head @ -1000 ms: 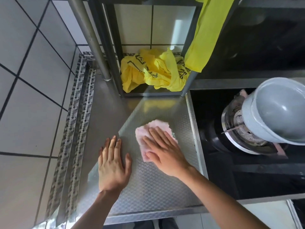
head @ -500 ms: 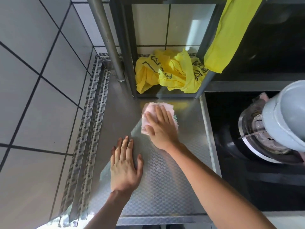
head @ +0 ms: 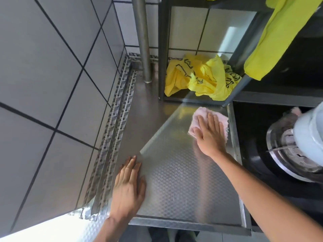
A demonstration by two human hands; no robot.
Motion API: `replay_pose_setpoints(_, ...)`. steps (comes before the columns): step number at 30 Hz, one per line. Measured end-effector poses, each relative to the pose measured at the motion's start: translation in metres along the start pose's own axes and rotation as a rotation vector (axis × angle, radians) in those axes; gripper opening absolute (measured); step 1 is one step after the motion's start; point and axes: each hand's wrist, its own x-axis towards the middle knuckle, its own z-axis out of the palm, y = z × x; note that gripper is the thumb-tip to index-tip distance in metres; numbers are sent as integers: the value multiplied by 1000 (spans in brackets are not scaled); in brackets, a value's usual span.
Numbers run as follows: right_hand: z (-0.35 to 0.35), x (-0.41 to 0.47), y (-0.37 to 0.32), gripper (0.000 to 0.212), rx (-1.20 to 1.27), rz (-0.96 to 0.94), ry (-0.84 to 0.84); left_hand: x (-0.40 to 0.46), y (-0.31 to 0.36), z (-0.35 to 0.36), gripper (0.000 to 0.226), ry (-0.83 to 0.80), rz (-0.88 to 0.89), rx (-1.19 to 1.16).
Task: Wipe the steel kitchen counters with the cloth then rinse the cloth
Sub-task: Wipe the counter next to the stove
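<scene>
The right hand (head: 210,135), fingers flat, is pressing the pink fluffy cloth (head: 208,120) onto the textured steel counter (head: 183,180) at its far right corner; the left hand (head: 128,187) is lying flat near the counter's left edge.

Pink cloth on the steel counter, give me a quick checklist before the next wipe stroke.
1. Right hand flat on the pink cloth: ok.
2. Left hand braced flat on the steel counter: ok.
3. Cloth lying on the counter, not hanging over its edge: ok.
4. Yellow bag on the shelf behind, apart from the cloth: ok.
5. Counter near side free of things in the stroke's path: ok.
6. Cloth wet enough: cannot tell.
</scene>
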Motion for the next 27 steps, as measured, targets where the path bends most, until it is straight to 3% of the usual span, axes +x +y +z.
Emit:
replay_pose_setpoints(2,2,16,-43,57,31,69,25,-9,-3,2,57,4,21,20)
replay_pose_setpoints(4,6,23,-85,52,57,-2,42,-10,-4,4,57,8,29,41)
replay_pose_setpoints(8,25,-11,-147,45,-13,-356,12,-10,-9,7,58,21,36,62)
replay_pose_setpoints(13,25,-25,-113,37,-36,-850,29,-10,-10,9,56,44,49,58)
replay_pose_setpoints(17,15,31,-111,54,-107,-702,-49,-10,-11,8,55,32,53,55)
replay_pose_setpoints(23,14,95,-190,61,-41,-445,-84,-8,-10,9,53,66,77,41)
replay_pose_setpoints(27,22,61,-211,59,-46,-570,-116,-7,-12,6,48,81,60,-50)
